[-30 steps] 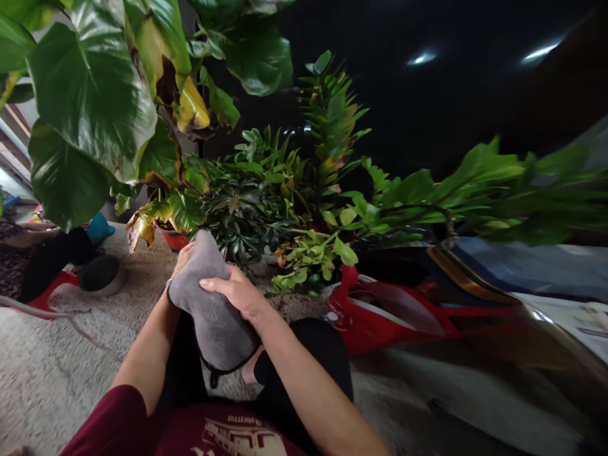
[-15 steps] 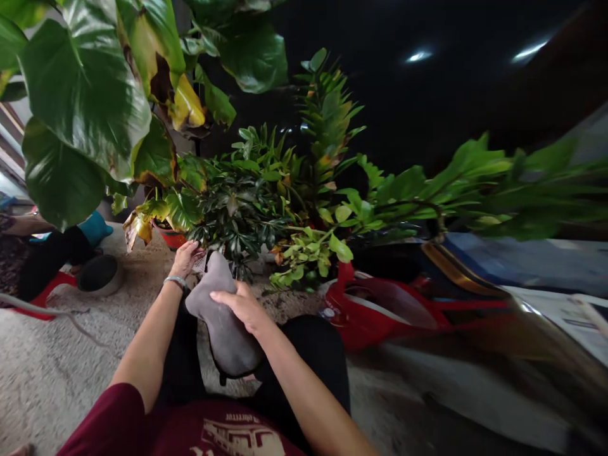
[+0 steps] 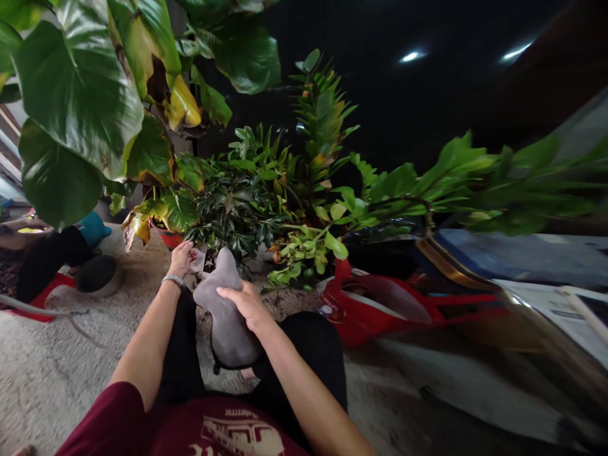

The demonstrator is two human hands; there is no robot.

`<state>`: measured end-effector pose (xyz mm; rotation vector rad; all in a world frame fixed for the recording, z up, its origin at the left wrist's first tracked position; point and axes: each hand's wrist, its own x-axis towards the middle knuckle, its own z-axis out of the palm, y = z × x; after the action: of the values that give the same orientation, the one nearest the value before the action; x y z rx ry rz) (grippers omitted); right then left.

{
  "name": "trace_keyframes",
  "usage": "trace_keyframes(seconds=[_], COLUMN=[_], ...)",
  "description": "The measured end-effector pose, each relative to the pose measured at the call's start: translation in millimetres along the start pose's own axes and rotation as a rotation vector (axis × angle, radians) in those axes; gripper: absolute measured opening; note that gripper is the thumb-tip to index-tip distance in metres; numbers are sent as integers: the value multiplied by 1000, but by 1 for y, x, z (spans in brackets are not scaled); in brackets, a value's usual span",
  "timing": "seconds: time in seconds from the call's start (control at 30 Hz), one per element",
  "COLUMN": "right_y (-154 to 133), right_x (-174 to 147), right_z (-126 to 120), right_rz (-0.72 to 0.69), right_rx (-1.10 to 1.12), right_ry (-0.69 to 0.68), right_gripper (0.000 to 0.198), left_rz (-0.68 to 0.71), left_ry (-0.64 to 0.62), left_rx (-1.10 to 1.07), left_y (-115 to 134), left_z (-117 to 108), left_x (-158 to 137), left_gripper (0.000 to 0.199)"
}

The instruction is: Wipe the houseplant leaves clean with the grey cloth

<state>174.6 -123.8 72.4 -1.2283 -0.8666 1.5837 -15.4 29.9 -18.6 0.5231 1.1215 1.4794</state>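
A soft grey plush cushion (image 3: 231, 329) with lobed sides and a dark edge lies in front of my lap, its narrow end pointing away from me. My right hand (image 3: 244, 305) grips it from the right, thumb across the top face. My left hand (image 3: 181, 261), with a band on the wrist, pinches a small white card or tag (image 3: 199, 260) that carries dark marks, just beyond the cushion's upper left lobe. Whether the card is attached to the cushion, I cannot tell.
Leafy potted plants (image 3: 237, 209) crowd the space ahead, with a red pot (image 3: 170, 238) behind my left hand. A red bag (image 3: 354, 311) stands at right. Leftward are a dark bowl (image 3: 99, 276) and another person's dark-clothed leg (image 3: 45, 259) on the concrete floor.
The cushion has shifted slightly right and turned a little more upright, along with my right hand. More of the white card shows beside my left hand's fingers.
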Motion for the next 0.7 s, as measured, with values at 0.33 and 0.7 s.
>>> trace_keyframes(seconds=[0.33, 0.7], right_y=[-63, -44], right_x=[58, 10], right_z=[-21, 14], right_rz=[-183, -153], right_rx=[421, 274], right_ry=[176, -69], right_gripper=[25, 40], left_rz=[4, 29], left_ry=[79, -38], left_rx=[-72, 47], left_y=[-3, -4], left_z=[4, -1], left_x=[3, 1], left_gripper=[16, 18])
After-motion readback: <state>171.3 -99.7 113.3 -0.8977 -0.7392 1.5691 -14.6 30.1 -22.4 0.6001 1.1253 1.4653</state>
